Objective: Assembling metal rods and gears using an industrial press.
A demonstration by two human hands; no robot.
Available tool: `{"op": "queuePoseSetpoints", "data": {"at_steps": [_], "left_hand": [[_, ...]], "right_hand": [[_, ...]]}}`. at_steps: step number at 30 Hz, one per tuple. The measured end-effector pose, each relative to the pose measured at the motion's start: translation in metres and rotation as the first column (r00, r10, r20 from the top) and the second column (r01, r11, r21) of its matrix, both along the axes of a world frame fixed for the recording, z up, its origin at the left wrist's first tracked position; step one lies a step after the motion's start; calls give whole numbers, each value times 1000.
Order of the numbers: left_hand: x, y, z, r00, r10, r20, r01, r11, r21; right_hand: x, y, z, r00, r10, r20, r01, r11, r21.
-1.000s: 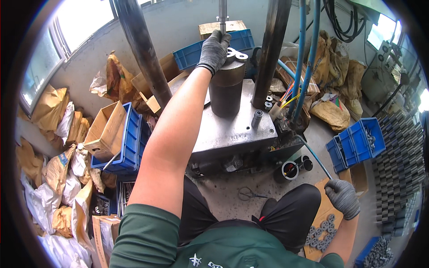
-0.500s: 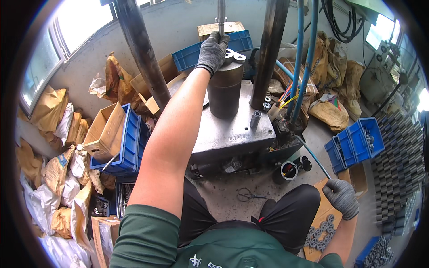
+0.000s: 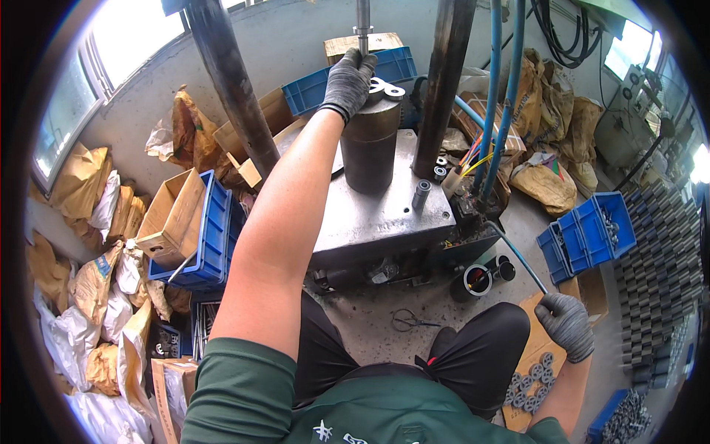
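Observation:
My left hand (image 3: 347, 83), in a grey knit glove, reaches to the top of a dark steel cylinder (image 3: 369, 152). Its fingers close around the lower end of a vertical metal rod (image 3: 362, 21); what else they may hold is hidden. Beside those fingers, a metal link with two ring-shaped ends (image 3: 387, 89) rests on the cylinder top. Low on the right, my right hand (image 3: 566, 325), gloved alike, is wrapped around the end of a long lever (image 3: 518, 255). The cylinder stands upright on a steel machine bed (image 3: 370, 229), where a small ribbed metal sleeve (image 3: 421, 194) also stands.
Two dark posts (image 3: 237, 81) flank the cylinder. Blue crates (image 3: 592, 233) of metal parts stand right, beside stacked dark tubes (image 3: 658, 281). Ring-shaped parts (image 3: 531, 388) lie on cardboard by my right forearm. Scissors (image 3: 410, 321) lie on the floor. Sacks (image 3: 96, 281) crowd the left.

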State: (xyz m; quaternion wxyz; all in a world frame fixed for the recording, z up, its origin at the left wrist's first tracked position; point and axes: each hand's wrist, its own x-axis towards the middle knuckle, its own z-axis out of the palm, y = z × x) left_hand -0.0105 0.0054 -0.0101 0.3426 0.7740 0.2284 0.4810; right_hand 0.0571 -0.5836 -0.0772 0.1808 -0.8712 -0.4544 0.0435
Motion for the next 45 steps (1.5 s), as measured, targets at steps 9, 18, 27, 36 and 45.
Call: {"op": "queuePoseSetpoints", "data": {"at_steps": [9,18,27,36,45], "left_hand": [[1,4,0,1000,1,0,-1,999,-33],[-3,8,0,983,-146,112,164,970,-179],[-3,12,-1,894,-305,328,404,865,-297],[-4,12,-1,892,-307,331,403,871,-280],[-1,16,-4,887,-323,330,414,873,-259]], "right_hand": [[0,3,1,999,-1,-49,4,999,53],[44,61,51,931,-37,363,-148,871,469],[150,130,107,808,-241,538,-127,820,558],[59,18,32,963,268,5,-268,962,45],[16,-9,-1,981,178,-73,-190,954,-231]]}}
